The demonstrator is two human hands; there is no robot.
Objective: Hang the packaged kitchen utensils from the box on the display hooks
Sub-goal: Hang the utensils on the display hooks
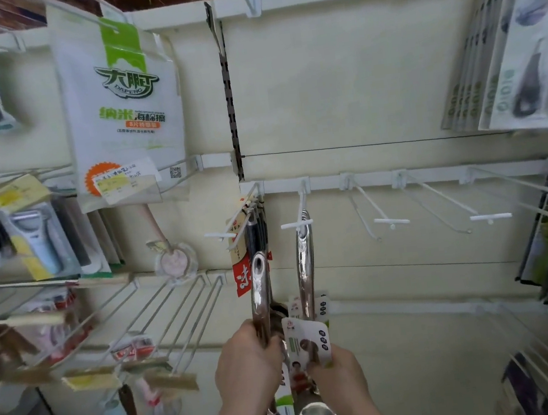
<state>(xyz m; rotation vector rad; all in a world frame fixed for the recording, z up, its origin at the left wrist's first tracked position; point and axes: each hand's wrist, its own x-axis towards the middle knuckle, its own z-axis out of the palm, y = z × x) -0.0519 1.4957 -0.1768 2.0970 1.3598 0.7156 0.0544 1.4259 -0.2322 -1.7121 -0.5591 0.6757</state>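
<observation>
The cream back panel [353,77] of the store display fills most of the view, with a big white sponge pack [121,98] hanging high on the left. Packaged goods crowd both side edges. Along the middle rail several empty hooks [378,210] jut out towards the viewer, free for stock. To their left, one hook [302,203] carries a hung utensil [305,265], its steel handle dangling straight down by the eye at its tip. The box named in the task is not in view. Just left of that sits the held utensil [261,295], handle upright and bowl down near the bottom edge, its eye below the level of the hooks. It seems to be carried this way so the eye leads and can be slid onto a prong. The left hand [249,358] comes up from below with fingers curled round the lower handle, taking the weight. The right hand [338,375], close beside it, pinches the printed card [308,341] attached to the goods, probably to keep the label from flapping or snagging on the hung one. Which utensil the card belongs to I cannot tell.
</observation>
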